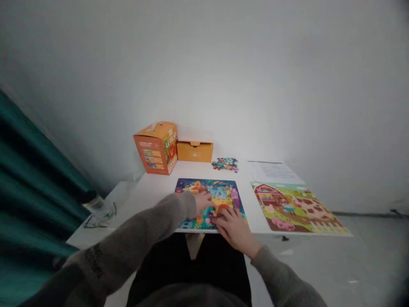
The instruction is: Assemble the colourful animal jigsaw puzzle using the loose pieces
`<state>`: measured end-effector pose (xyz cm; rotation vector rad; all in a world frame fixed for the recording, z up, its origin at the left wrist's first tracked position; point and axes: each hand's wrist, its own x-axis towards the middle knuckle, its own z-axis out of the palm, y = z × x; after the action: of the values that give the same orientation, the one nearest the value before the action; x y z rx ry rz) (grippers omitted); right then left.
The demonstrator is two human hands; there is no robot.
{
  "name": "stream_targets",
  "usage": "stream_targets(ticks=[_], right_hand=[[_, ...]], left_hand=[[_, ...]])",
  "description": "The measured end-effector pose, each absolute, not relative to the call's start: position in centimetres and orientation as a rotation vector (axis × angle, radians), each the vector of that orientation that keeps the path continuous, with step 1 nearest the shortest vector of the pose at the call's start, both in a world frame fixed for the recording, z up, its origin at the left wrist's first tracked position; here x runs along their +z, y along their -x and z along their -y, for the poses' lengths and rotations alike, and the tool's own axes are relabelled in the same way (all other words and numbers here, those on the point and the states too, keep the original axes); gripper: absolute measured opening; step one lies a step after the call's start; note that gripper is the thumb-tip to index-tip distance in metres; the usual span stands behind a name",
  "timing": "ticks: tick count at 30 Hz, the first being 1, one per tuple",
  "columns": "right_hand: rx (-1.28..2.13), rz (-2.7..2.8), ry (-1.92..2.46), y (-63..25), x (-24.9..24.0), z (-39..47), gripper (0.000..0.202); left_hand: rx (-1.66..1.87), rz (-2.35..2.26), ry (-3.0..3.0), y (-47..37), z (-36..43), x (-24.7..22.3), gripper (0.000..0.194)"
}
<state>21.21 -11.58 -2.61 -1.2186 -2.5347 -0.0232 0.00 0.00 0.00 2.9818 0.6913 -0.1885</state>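
A colourful jigsaw puzzle (220, 183) in a dark blue-edged frame lies flat at the table's front edge, in front of my body. My left hand (203, 202) rests on its middle, palm down with the fingers spread. Just right of it, my right hand (231, 224) touches the lower right part of the puzzle, its fingers bent near an orange-red patch. Whether a piece is under the right fingertips is too small to tell. Loose puzzle pieces (226, 163) lie in a pile behind the puzzle.
An orange puzzle box (153, 149) stands at the back left, beside a low orange box (194, 152). To the right lie a farm picture sheet (294, 209) and a printed paper (275, 172). Glasses (96, 221) and a clear item sit on a lower surface at left.
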Motion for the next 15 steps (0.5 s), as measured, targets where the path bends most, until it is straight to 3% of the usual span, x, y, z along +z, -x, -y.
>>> stream_targets(ticks=[15], right_hand=[[-0.056,2.538,1.214,-21.21,-2.59,11.66,0.031]], left_hand=[[-0.156,-0.717,-3.061,-0.46,-0.17,-0.77,0.061]])
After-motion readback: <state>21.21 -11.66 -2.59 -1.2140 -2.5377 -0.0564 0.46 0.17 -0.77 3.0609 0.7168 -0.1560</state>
